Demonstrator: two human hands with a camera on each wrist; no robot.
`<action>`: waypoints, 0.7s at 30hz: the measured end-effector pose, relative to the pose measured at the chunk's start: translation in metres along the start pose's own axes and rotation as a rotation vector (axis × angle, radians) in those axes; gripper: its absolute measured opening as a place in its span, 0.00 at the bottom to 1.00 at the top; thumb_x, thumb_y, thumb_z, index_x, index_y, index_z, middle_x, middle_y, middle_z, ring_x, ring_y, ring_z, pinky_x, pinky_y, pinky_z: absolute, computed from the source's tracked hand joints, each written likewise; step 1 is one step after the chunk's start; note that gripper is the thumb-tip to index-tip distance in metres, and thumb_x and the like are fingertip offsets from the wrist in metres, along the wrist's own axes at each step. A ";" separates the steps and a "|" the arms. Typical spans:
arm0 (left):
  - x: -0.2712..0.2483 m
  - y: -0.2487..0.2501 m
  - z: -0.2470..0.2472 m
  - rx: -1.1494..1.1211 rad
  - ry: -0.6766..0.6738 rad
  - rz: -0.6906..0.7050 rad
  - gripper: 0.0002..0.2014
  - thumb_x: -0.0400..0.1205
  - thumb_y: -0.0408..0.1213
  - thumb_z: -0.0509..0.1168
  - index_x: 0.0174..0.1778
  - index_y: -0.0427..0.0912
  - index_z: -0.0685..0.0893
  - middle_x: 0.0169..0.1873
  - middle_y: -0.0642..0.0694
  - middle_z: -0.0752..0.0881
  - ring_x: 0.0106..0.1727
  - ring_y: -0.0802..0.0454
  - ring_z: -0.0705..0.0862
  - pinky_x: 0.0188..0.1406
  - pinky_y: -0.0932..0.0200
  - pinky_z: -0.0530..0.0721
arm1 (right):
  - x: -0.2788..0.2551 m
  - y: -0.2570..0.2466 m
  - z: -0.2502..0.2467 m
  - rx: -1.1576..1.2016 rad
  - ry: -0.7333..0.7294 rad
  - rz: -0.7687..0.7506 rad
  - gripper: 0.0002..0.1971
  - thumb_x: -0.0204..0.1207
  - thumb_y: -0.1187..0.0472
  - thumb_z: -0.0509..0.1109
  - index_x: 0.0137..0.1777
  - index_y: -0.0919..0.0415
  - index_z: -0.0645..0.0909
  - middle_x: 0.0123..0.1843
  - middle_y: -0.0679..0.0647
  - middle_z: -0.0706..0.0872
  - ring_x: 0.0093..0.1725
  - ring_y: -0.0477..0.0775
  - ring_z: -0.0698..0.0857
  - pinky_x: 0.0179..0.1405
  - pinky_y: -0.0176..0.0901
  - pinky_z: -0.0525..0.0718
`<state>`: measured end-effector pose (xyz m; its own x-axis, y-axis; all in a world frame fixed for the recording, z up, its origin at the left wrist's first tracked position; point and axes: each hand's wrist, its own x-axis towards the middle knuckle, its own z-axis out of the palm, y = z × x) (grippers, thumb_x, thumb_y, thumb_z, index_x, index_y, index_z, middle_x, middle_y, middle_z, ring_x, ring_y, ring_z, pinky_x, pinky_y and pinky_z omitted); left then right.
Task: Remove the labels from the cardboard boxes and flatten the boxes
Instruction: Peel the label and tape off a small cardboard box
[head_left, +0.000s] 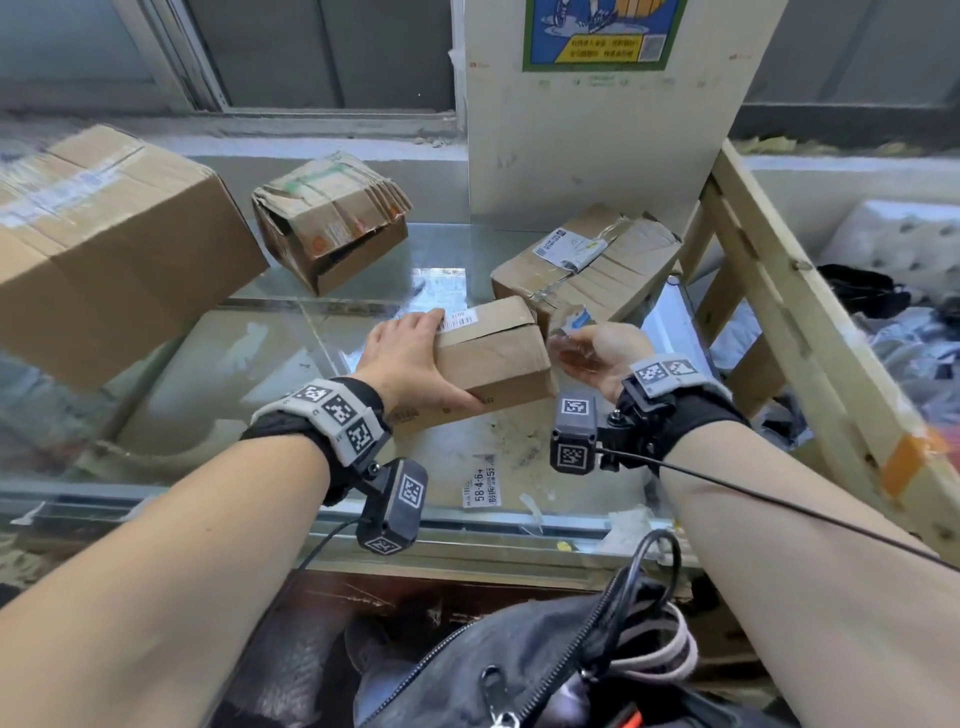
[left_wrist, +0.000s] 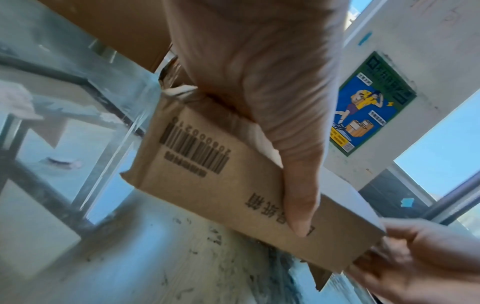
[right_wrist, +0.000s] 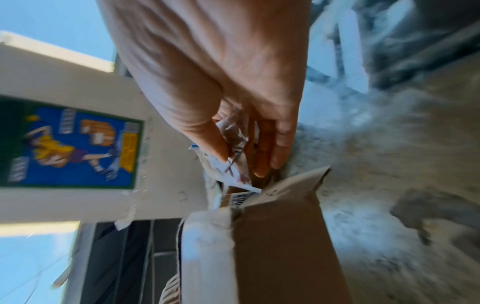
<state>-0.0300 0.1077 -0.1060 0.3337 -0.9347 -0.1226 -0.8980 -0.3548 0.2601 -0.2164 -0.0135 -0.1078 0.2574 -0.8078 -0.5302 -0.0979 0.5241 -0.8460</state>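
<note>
The left hand (head_left: 410, 358) grips a small cardboard box (head_left: 493, 358) above the glass table (head_left: 249, 358), thumb along its near side, a barcode label (head_left: 457, 319) just past the fingers. Just right of it, the right hand (head_left: 597, 353) pinches a crumpled torn label (right_wrist: 233, 152). Beyond lie three more boxes (head_left: 332, 218).

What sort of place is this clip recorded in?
Probably a parcel pickup or sorting spot. Used cardboard boxes with shipping labels sit on a glass counter, a courier-themed poster hangs on the pillar behind, and the left hand holds a small box with a barcode sticker.
</note>
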 end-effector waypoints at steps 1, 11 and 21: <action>-0.001 0.001 -0.002 0.010 0.036 0.013 0.57 0.59 0.68 0.77 0.80 0.47 0.61 0.73 0.47 0.70 0.75 0.47 0.66 0.78 0.49 0.58 | 0.000 -0.006 0.001 -0.045 0.011 -0.058 0.07 0.75 0.74 0.68 0.52 0.71 0.83 0.50 0.65 0.88 0.47 0.58 0.86 0.57 0.53 0.85; -0.008 0.010 -0.005 0.074 0.138 0.087 0.64 0.56 0.71 0.75 0.83 0.48 0.54 0.78 0.47 0.68 0.79 0.48 0.65 0.83 0.47 0.54 | -0.014 -0.038 0.026 -0.633 -0.063 -0.785 0.14 0.76 0.76 0.62 0.53 0.66 0.87 0.49 0.59 0.89 0.49 0.54 0.86 0.56 0.44 0.84; -0.008 0.011 -0.007 0.052 0.152 0.054 0.44 0.57 0.66 0.79 0.65 0.51 0.73 0.61 0.50 0.79 0.64 0.49 0.75 0.68 0.53 0.71 | -0.023 -0.031 0.051 -1.454 -0.314 -0.658 0.21 0.80 0.50 0.54 0.65 0.52 0.82 0.71 0.52 0.81 0.70 0.57 0.76 0.70 0.54 0.73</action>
<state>-0.0402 0.1111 -0.0952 0.3204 -0.9465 0.0379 -0.9282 -0.3057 0.2120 -0.1700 0.0025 -0.0672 0.7768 -0.5978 -0.1981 -0.6263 -0.7006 -0.3420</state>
